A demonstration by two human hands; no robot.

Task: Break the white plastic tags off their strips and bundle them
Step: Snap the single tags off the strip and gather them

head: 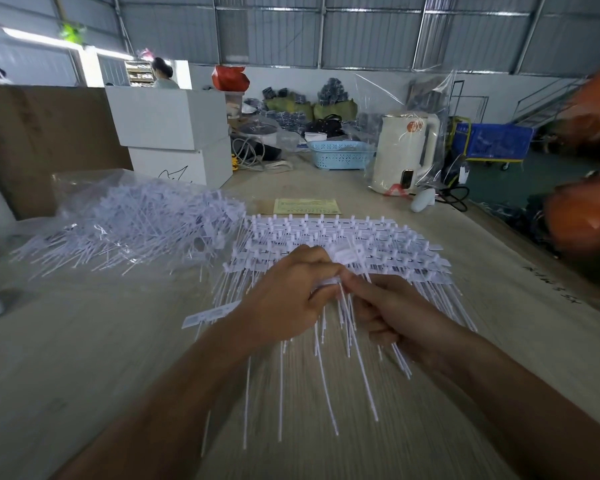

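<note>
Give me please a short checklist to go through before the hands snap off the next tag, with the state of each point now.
1. Left hand grips the bunch of tags at their heads: ok.
2. Right hand pinches at the same spot, close against the left one: ok.
3. Thin tails of the bunch hang free toward the person, not caught under a hand: ok.
4. Sheet of unbroken strips lies flat on the table just behind the hands: ok.
5. Loose pile on the plastic bag at the left is apart from the sheet: ok.
6. Whether the pinched tag is already separated from its strip: cannot tell, the fingers hide it.
</note>
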